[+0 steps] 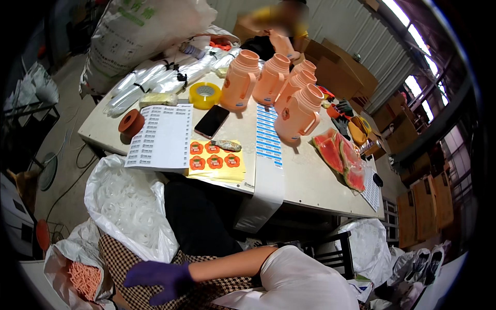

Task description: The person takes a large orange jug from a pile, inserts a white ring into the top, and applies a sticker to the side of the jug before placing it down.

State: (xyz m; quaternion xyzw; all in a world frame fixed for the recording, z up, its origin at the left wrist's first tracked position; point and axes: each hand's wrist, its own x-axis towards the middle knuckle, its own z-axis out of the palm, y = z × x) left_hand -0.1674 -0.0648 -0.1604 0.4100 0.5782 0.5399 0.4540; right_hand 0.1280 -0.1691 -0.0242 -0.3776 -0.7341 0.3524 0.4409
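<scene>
My right hand (163, 279), in a purple glove, reaches leftward across my lap above a brown-and-black checked cloth (116, 253). Its thumb stands apart from the fingers, and nothing shows in it. Near it, a white sack (93, 178) holds many clear plastic rings. Lower left, another white sack (57, 253) holds thin pink strips (82, 279). My left hand is out of sight. On the table stand several peach-coloured jugs with handles, the nearest jug (297, 116) by a strip of blue-and-white labels (268, 134). Orange flower stickers (214, 155) lie at the near edge.
The white table (320, 191) also bears a phone (212, 121), yellow tape (205, 95), a brown roll (131, 123), a printed label sheet (165, 134) and bagged watermelon slices (341, 155). A person (279, 26) sits beyond it. Cartons (336, 67) stand behind; a black chair (330, 248) is at right.
</scene>
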